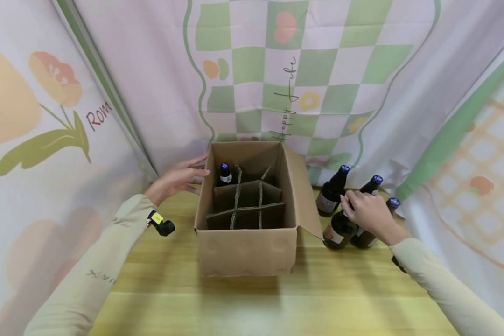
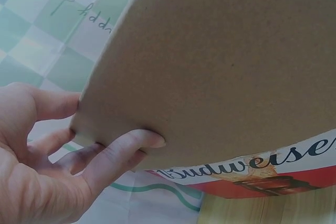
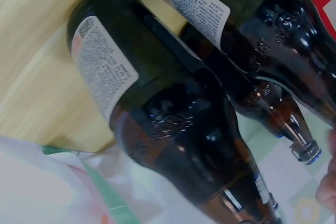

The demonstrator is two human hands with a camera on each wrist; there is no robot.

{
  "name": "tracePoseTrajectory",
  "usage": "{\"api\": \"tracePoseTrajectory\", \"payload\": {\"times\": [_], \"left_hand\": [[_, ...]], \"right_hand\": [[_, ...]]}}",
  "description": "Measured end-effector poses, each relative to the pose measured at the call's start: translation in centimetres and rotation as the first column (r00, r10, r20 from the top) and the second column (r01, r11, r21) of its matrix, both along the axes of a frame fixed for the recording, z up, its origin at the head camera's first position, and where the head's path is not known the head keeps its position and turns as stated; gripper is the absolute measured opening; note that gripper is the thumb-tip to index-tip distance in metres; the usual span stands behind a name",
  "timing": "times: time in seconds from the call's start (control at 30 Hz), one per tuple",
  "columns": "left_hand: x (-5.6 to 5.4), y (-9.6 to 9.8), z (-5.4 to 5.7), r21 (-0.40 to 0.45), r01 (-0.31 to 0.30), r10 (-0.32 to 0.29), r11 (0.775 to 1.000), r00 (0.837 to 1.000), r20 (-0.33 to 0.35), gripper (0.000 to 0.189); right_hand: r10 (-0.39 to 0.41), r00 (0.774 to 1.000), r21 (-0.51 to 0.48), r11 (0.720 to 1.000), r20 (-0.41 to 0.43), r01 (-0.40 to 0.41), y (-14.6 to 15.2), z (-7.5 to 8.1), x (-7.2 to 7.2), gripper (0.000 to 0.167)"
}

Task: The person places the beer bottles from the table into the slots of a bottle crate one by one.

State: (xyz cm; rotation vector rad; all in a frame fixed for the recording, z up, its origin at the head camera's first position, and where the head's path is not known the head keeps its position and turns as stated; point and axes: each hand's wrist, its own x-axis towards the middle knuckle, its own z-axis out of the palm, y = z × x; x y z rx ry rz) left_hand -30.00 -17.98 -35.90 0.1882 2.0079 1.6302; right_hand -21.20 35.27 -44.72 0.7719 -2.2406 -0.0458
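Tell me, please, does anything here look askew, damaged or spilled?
Slightly, yes: in the cardboard box, the divider sits askew, its strips slanting and one bending right at the back, so the compartments look uneven. The box's front wall also shows shallow rounded dents or bulges. No spill shows on the table by the bottles.

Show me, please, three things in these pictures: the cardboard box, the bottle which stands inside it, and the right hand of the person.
Cardboard box (image 1: pixel 247 253): head view, on its near outer wall.
Bottle inside the box (image 1: pixel 225 173): head view, on its neck.
Right hand (image 1: pixel 370 213): head view, on the back of the hand.
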Motion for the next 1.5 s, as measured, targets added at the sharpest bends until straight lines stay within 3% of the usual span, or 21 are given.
{"api": "tracePoseTrajectory", "payload": {"times": [0.17, 0.4, 0.53, 0.63, 0.77, 0.87, 1.03, 1.1, 1.33, 1.43, 1.5], "left_hand": [[0.0, 0.3, 0.3, 0.001, 0.005, -0.005, 1.000, 1.000, 0.002, 0.078], [0.0, 0.4, 0.7, 0.001, 0.008, -0.008, 1.000, 1.000, -0.006, 0.078], [-0.1, 0.6, 0.6, 0.000, 0.012, -0.012, 1.000, 1.000, 0.000, 0.078], [-0.1, 0.6, 0.6, -0.002, 0.011, -0.011, 1.000, 1.000, -0.001, 0.078], [-0.1, 0.5, 0.6, -0.007, 0.011, -0.011, 1.000, 1.000, -0.003, 0.078], [-0.1, 0.4, 0.5, -0.010, 0.010, -0.010, 1.000, 1.000, 0.003, 0.078], [-0.1, 0.3, 0.4, 0.000, 0.012, -0.012, 1.000, 1.000, 0.005, 0.078], [-0.1, 0.3, 0.3, 0.001, 0.016, -0.016, 1.000, 1.000, 0.007, 0.078], [-0.1, -0.1, 0.2, -0.004, 0.015, -0.015, 1.000, 1.000, -0.001, 0.078], [-0.2, -0.1, 0.1, -0.001, 0.009, -0.009, 1.000, 1.000, 0.002, 0.078], [-0.1, -0.1, 0.1, -0.004, 0.015, -0.015, 1.000, 1.000, 0.002, 0.078]], "right_hand": [[0.013, 0.999, -0.020, 1.000, -0.046, -0.014, 0.7, 0.5, 0.6, 0.053], [0.127, 0.990, 0.013, 0.992, -0.067, -0.126, 1.2, 1.4, 0.1, 0.033], [0.161, 0.985, 0.000, 0.987, -0.066, -0.161, 1.2, 1.7, -0.2, 0.035], [0.141, 0.989, -0.042, 0.989, -0.044, -0.143, 1.1, 1.4, -0.3, 0.040], [0.089, 0.995, -0.194, 0.978, 0.038, -0.080, 0.6, 0.2, -0.1, 0.028], [0.051, 0.988, -0.384, 0.923, 0.149, 0.011, -0.3, -0.9, 0.1, 0.023], [0.026, 0.949, -0.643, 0.741, 0.315, 0.193, -2.0, -2.1, 0.1, 0.020], [0.025, 0.935, -0.679, 0.694, 0.353, 0.238, -2.5, -2.4, 0.1, 0.021], [0.026, 0.913, -0.707, 0.642, 0.407, 0.297, -3.0, -2.9, -0.3, 0.028], [0.076, 0.901, -0.744, 0.595, 0.428, 0.303, -2.9, -3.2, -0.5, 0.029], [0.127, 0.887, -0.755, 0.586, 0.443, 0.293, -2.7, -3.5, -0.4, 0.030]]}}
